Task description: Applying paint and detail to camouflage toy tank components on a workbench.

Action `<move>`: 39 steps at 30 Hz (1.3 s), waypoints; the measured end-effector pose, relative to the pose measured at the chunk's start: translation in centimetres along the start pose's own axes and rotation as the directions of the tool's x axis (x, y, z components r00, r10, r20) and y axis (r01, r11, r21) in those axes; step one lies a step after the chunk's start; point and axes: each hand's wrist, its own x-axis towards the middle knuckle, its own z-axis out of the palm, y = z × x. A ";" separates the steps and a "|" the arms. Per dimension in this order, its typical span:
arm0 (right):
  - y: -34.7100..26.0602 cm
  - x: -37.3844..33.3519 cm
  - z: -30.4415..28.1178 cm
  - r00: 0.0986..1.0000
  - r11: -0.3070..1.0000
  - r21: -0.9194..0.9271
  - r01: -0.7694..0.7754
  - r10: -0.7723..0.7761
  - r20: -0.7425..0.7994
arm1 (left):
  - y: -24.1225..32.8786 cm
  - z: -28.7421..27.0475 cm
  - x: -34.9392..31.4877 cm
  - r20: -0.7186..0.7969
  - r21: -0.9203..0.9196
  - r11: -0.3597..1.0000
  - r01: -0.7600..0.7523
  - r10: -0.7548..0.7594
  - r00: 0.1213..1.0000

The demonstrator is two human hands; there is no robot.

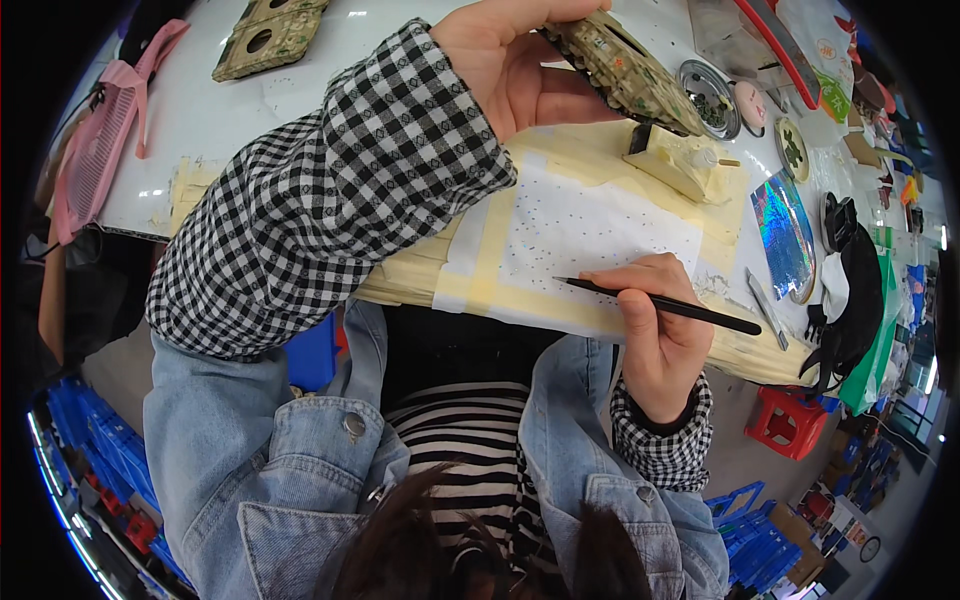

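Note:
My left hand [510, 70] is raised at the top middle, closed around a camouflage-patterned model part [625, 70] with a ridged edge. Its far side is partly hidden by the picture's edge. Lower and to the right, my right hand [660, 335] pinches slim black tweezers [690, 308]. Their fine tip points left, over a white sheet [600, 235] scattered with many tiny dark specks. Whether the tip touches a speck is too small to tell. Yellowish tape runs along the sheet's borders. A second camouflage part [265, 40] with round holes lies at the far left.
Beyond the sheet stands a pale yellow block [680, 160]. A round metal dish [712, 100], a shiny holographic sheet [783, 235] and a craft knife [767, 308] lie to the right. A pink mesh item [105, 150] hangs at the table's left edge. A red stool [787, 420] stands below right.

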 end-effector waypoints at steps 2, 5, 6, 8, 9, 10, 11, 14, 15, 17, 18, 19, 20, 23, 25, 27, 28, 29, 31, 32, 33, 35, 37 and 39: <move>0.0 0.0 0.0 1.000 1.000 0.001 -0.001 0.001 -0.001 | 0.0 0.0 0.0 -0.003 0.007 1.000 -0.001 0.001 1.000; 0.0 0.0 0.0 1.000 1.000 0.003 -0.001 0.001 -0.003 | 0.1 0.0 0.0 0.002 0.009 1.000 -0.001 0.001 1.000; 0.0 0.0 0.0 1.000 1.000 0.003 0.001 -0.001 -0.002 | 0.1 0.0 -0.1 0.005 0.009 1.000 -0.001 0.001 1.000; 0.0 0.0 0.1 1.000 1.000 0.004 0.001 -0.001 -0.002 | 0.1 0.0 0.0 0.000 0.007 1.000 0.004 -0.004 1.000; -0.1 0.0 0.1 1.000 1.000 0.006 0.000 0.000 -0.003 | 0.1 0.0 0.0 -0.002 0.006 1.000 0.007 -0.007 1.000; -0.1 0.0 0.1 1.000 1.000 0.008 -0.001 0.001 -0.003 | 0.1 0.1 0.0 -0.002 0.012 1.000 0.007 -0.007 1.000; -0.1 0.0 0.1 1.000 1.000 0.008 0.000 0.000 -0.005 | 0.1 0.1 0.0 -0.001 0.017 1.000 0.007 -0.007 1.000; 0.0 0.0 0.1 1.000 1.000 0.010 0.004 -0.004 -0.008 | 0.1 0.0 0.0 -0.006 0.024 1.000 0.001 -0.001 1.000; 0.0 -0.1 0.1 1.000 1.000 0.011 0.006 -0.006 -0.008 | 0.1 0.0 0.0 -0.008 0.024 1.000 -0.001 0.001 1.000; 0.1 -0.1 0.1 1.000 1.000 0.019 0.003 -0.002 -0.009 | 0.1 0.0 0.0 -0.016 0.030 1.000 0.001 0.000 1.000; 0.1 -0.1 0.1 1.000 1.000 0.025 -0.003 0.003 -0.010 | 0.2 0.0 0.0 -0.021 0.032 0.999 0.001 -0.001 1.000; 0.0 -0.1 0.1 1.000 0.999 0.031 -0.008 0.008 -0.010 | 0.1 0.0 0.0 -0.018 0.032 0.999 0.001 -0.001 1.000; 0.0 -0.1 0.0 1.000 0.999 0.033 -0.004 0.005 -0.006 | 0.1 -0.1 0.0 -0.016 0.032 0.999 0.001 -0.001 1.000; 0.1 0.0 0.0 1.000 0.999 0.040 0.007 -0.007 0.004 | 0.1 -0.1 0.0 -0.009 0.032 0.999 -0.002 0.002 1.000; 0.1 0.0 0.0 1.000 0.999 0.043 0.013 -0.014 0.007 | 0.1 -0.2 0.0 -0.001 0.038 0.999 -0.007 0.007 1.000; 0.2 -0.1 0.0 1.000 0.999 0.053 0.007 -0.007 0.000 | 0.1 -0.2 0.1 0.008 0.050 0.999 -0.015 0.014 1.000; 0.2 -0.1 0.0 1.000 0.998 0.059 0.005 -0.004 -0.003 | 0.1 -0.2 0.0 0.002 0.044 0.999 -0.012 0.012 1.000; 0.3 -0.1 0.0 1.000 0.998 0.063 0.014 -0.013 -0.027 | 0.1 -0.1 0.0 -0.005 0.039 0.999 -0.009 0.009 1.000; 0.5 -0.1 0.1 0.997 0.997 0.070 0.032 -0.027 -0.076 | 0.1 0.0 -0.1 -0.010 0.031 0.999 -0.005 0.006 1.000; 0.5 -0.1 0.1 0.997 0.997 0.064 0.037 -0.032 -0.071 | 0.0 0.0 0.0 -0.009 0.028 1.000 -0.004 0.004 1.000; 0.5 -0.1 0.1 0.997 0.997 0.058 0.041 -0.037 -0.066 | 0.0 0.0 0.1 -0.008 0.026 1.000 -0.003 0.003 1.000; 0.5 0.0 0.1 0.997 0.998 0.044 0.054 -0.052 -0.049 | 0.0 -0.1 0.0 -0.011 0.035 0.999 -0.004 0.005 1.000; 0.4 0.2 0.2 0.997 0.997 0.021 0.068 -0.067 -0.031 | 0.1 -0.1 0.0 -0.005 0.042 0.999 -0.007 0.007 1.000; 0.4 0.2 0.2 0.997 0.998 -0.005 0.068 -0.068 -0.027 | 0.1 -0.3 0.1 0.009 0.046 0.999 -0.011 0.010 1.000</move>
